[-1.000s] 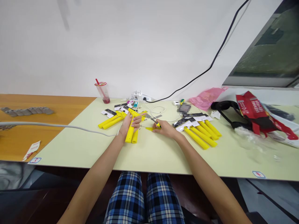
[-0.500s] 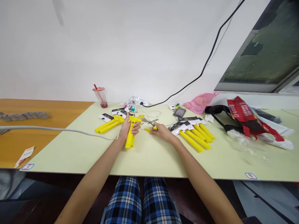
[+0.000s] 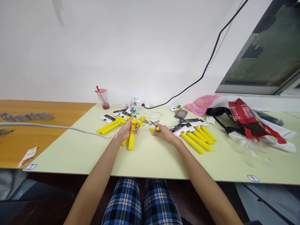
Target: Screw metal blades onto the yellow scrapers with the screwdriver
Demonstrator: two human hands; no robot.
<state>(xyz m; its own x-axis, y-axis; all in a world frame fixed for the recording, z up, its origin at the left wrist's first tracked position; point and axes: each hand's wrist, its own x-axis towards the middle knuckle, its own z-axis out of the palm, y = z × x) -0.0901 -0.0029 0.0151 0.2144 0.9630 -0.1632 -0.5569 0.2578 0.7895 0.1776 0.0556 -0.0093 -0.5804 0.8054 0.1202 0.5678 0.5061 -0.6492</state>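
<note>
My left hand (image 3: 126,129) is wrapped around a yellow T-shaped scraper handle (image 3: 131,140), thumb pointing up along it. Its crosshead is turned away from me, and a second yellow part shows behind its lower end. My right hand (image 3: 163,133) is closed on a screwdriver (image 3: 158,128) with a yellow and black grip, its thin shaft pointing left toward the handle but apart from it. A small yellow piece (image 3: 152,130) also sticks out from under those fingers. Flat grey blades (image 3: 154,122) and tiny screws (image 3: 138,132) lie between the hands.
More yellow scrapers (image 3: 109,126) lie at left. Several scrapers with cards (image 3: 197,140) lie at right. Behind are a cup with a straw (image 3: 102,99), a power strip (image 3: 136,102) and a pink bag (image 3: 202,104). A grey cable (image 3: 58,127) crosses to my left wrist.
The scraper handle in my left hand has turned slightly, so its second part now shows lower left. The screwdriver's tip has drawn a little away from it. The view has shifted slightly.
</note>
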